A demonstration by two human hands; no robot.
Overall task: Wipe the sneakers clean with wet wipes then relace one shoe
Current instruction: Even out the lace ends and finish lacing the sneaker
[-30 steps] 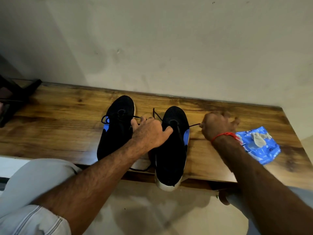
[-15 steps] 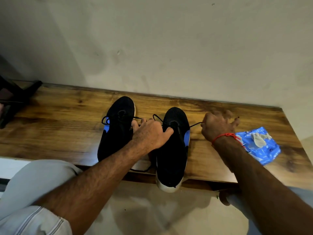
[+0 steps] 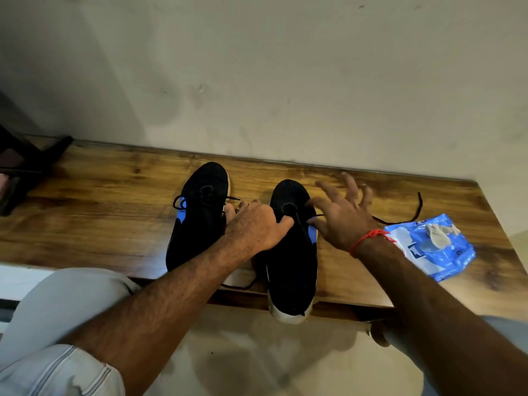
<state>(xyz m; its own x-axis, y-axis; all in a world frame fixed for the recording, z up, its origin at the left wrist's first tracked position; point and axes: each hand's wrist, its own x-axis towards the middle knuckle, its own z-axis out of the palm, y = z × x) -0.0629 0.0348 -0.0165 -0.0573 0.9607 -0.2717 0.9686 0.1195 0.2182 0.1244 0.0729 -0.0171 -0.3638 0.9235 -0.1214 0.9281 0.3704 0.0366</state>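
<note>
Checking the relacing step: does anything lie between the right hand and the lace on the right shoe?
Nothing visible does. The right hand is spread open directly over the right shoe, its thumb beside the lace. The left hand holds the shoe's other side.

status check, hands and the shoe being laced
Left hand grips right sneaker at its collar. Right hand open, fingers spread beside the eyelets. Lace end lies loose on bench, near wipes pack.
</note>
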